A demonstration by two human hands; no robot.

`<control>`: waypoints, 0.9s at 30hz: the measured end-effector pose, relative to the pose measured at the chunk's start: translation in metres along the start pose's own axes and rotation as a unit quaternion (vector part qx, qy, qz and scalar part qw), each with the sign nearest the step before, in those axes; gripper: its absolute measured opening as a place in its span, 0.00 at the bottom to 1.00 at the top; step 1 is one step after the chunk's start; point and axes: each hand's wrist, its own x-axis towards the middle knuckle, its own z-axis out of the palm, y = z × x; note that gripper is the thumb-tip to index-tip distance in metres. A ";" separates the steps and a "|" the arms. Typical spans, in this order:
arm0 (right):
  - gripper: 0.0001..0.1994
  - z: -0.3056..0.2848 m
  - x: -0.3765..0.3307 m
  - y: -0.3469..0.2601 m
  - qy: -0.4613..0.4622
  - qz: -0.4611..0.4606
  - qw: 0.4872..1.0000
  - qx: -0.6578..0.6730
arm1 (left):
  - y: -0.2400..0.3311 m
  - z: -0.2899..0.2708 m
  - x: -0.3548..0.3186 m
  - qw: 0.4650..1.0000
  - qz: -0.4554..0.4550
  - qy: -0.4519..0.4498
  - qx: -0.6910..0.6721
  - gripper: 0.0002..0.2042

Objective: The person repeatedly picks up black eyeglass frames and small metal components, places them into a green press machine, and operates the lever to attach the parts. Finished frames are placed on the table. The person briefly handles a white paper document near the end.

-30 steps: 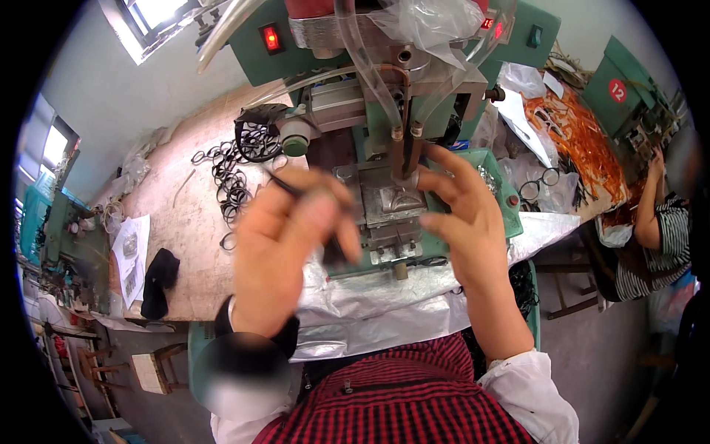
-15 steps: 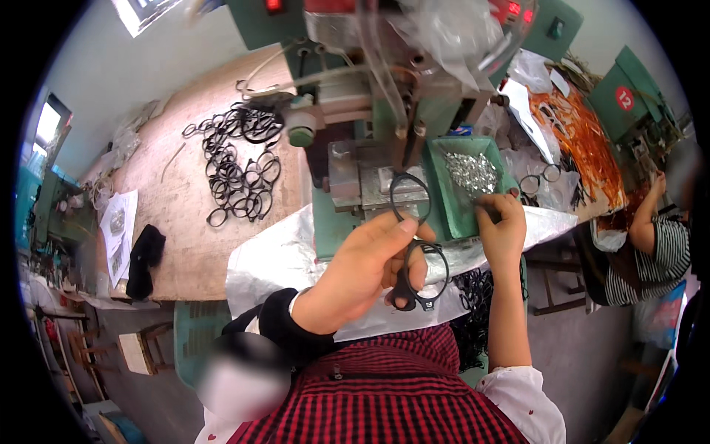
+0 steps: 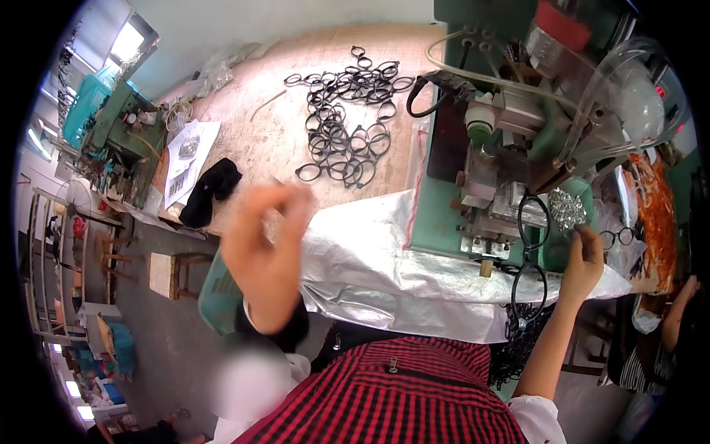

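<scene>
We see our right hand (image 3: pixel 584 260) up at the green machine (image 3: pixel 510 170), fingertips pinched over the tray of small shiny metal bits (image 3: pixel 566 209); whether a piece sits in that grip we cannot tell, it is too small. A thin black eyeglass frame (image 3: pixel 531 251), two rounded loops, hangs just left of that hand, one loop against the machine's front, the other dangling below the table edge. Our left hand (image 3: pixel 266 244) is a motion blur above crinkled silvery plastic sheet (image 3: pixel 370 259); fingers look loosely curled, and we cannot make out anything in its grip. Further back, a tangled heap of black frames (image 3: pixel 344 118) lies on the rough wooden table (image 3: pixel 251 140). Clear tubing arches over the machine's top, cut off by the rim. A black cloth (image 3: pixel 211 191) slumps at the table's left edge.
</scene>
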 end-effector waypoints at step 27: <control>0.15 0.068 0.010 -0.115 -0.092 -0.032 0.966 0.239 | -0.066 0.095 -0.007 0.909 -0.272 -0.231 -0.215 0.08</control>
